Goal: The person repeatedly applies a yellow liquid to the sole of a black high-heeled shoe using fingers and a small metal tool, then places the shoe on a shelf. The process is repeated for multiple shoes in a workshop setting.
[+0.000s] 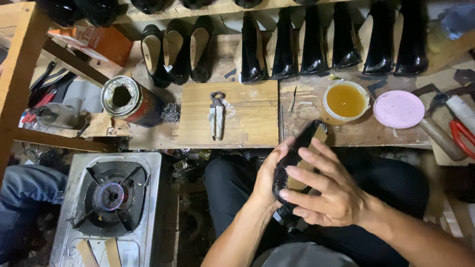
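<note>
Left hand (271, 170): grips the black shoe (297, 153) from its left side.
Right hand (324, 190): fingers spread, flat on the shoe.
Pincers (216, 114): beyond the shoe, on the board (247, 123).

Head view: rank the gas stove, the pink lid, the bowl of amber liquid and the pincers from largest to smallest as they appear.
1. Gas stove, though nearest the camera.
2. Pink lid and bowl of amber liquid: too alike to rank.
3. Pincers.
</note>
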Tool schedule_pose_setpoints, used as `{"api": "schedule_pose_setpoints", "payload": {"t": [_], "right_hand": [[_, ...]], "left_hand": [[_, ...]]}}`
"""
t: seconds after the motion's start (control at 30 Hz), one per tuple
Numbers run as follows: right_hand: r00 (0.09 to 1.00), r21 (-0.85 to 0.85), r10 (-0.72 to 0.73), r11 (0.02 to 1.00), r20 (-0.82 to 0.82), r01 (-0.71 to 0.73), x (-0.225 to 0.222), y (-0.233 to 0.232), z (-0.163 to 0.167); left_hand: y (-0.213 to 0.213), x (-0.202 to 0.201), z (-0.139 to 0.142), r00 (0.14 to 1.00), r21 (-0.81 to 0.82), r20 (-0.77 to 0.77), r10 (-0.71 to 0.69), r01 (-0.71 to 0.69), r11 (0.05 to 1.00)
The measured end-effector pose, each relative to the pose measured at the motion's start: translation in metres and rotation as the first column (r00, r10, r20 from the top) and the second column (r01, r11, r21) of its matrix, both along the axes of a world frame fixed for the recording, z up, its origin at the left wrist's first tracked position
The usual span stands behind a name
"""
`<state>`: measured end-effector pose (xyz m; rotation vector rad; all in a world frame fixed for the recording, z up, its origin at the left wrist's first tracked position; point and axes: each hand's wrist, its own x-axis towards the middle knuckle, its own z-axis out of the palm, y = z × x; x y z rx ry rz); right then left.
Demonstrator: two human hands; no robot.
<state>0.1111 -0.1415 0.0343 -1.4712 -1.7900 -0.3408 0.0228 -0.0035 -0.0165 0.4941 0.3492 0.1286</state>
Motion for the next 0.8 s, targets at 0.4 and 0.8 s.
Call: {"api": "schedule_pose_setpoints", "payload": {"t": [0.4,0.8], "right_hand": [[0.998,-0.028,0.018,0.999,0.052,-0.017,0.003,-0.001,0.001],[1.000,-0.062,-0.027,0.998,0.001,0.027,-0.007,-0.014,-0.005]], "left_hand": [[0.003,-0.001,-0.012,0.996,-0.285,0.080,-0.036,0.057,0.957],[0.004,0.000,0.005,1.000,-0.069,0.017,0.011,-0.010,0.998]]}}
